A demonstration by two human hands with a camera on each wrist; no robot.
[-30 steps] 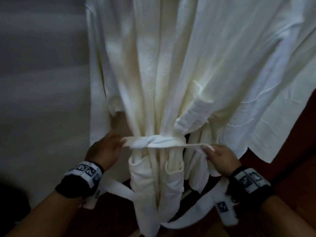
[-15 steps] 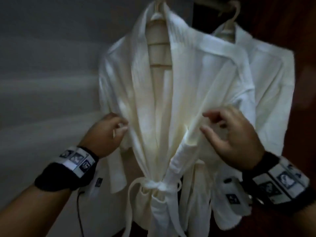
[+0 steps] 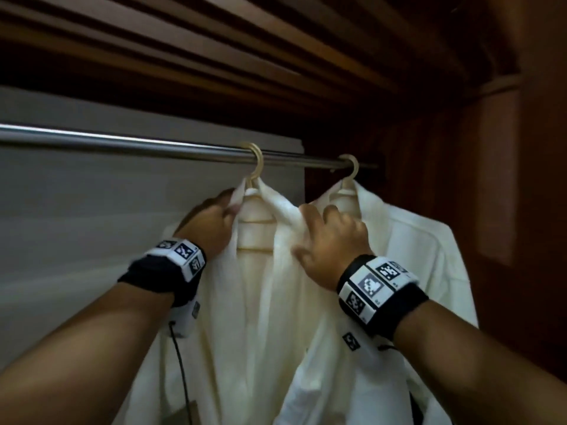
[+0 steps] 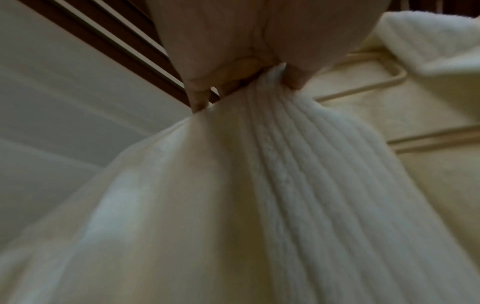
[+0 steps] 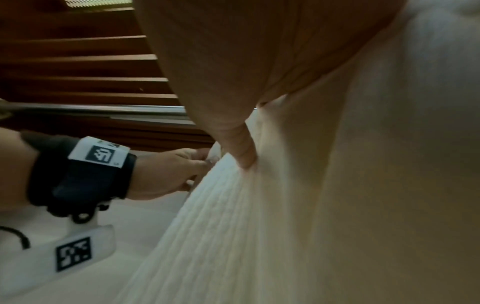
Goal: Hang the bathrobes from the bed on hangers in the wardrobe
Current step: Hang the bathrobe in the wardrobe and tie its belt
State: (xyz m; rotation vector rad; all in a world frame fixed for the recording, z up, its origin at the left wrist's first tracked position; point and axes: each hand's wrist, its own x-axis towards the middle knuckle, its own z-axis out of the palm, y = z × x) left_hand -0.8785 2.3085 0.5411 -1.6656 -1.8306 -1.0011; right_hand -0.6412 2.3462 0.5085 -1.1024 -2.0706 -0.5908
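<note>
Two white bathrobes hang on cream hangers from the metal rail [image 3: 122, 144] in the wardrobe. The near bathrobe [image 3: 264, 317] hangs on the left hanger [image 3: 256, 162]. My left hand [image 3: 211, 222] pinches its collar on the left side, just under the hook; the left wrist view shows the ribbed collar [image 4: 280, 127] bunched between thumb and fingers. My right hand [image 3: 328, 237] grips the collar's right side [image 5: 228, 195]. The second bathrobe [image 3: 417, 250] hangs to the right on its own hanger [image 3: 351, 170].
A dark wooden slatted ceiling [image 3: 245, 47] is close above the rail. The wardrobe's wooden side wall [image 3: 506, 210] stands at the right. A pale grey panel [image 3: 92, 225] fills the left behind the robes.
My hands let go of the tied belt at the waist and rose to the collar near the hanger hook. The head view tilted up from the belt to the rail.
</note>
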